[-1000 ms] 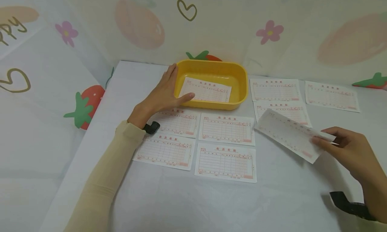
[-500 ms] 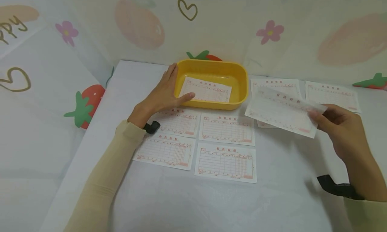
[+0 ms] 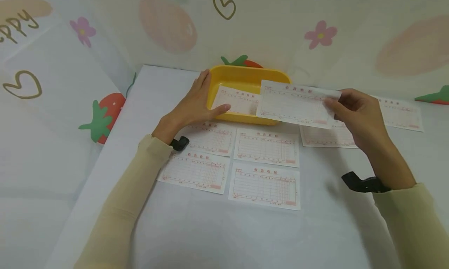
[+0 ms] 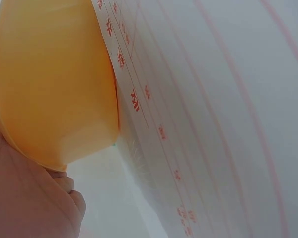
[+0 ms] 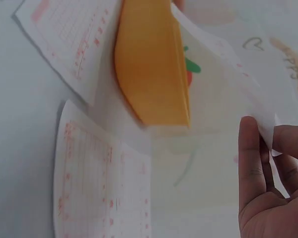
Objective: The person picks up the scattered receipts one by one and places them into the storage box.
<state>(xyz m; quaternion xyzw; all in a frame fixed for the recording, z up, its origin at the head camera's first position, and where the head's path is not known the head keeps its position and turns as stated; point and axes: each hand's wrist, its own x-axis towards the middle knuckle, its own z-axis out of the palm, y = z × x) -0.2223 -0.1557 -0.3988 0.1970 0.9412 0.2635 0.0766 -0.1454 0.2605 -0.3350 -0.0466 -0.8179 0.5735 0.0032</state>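
Note:
In the head view my left hand (image 3: 194, 103) rests against the left end of a yellow plastic basin (image 3: 270, 121), its fingers straight along the outer side and its thumb lying over the front rim. One printed receipt slip (image 3: 234, 98) lies inside the basin. My right hand (image 3: 361, 115) pinches another receipt slip (image 3: 294, 103) by its right edge, between thumb and fingers. That slip is raised and overlaps the basin's right side in this view. In the right wrist view the pinched slip (image 5: 228, 54) bends away from the fingertips.
Several white receipt slips with red print lie on the white tabletop (image 3: 210, 238): a group in front of the basin, such as the nearest slip (image 3: 264, 186), and others to its right, including the far right slip (image 3: 400, 113). A patterned cloth backdrop (image 3: 266, 23) stands behind.
My right hand has carried its receipt slip up and to the left, from above the right-hand slips to the basin's right side. The left hand stays at the basin. The head view has shifted slightly.

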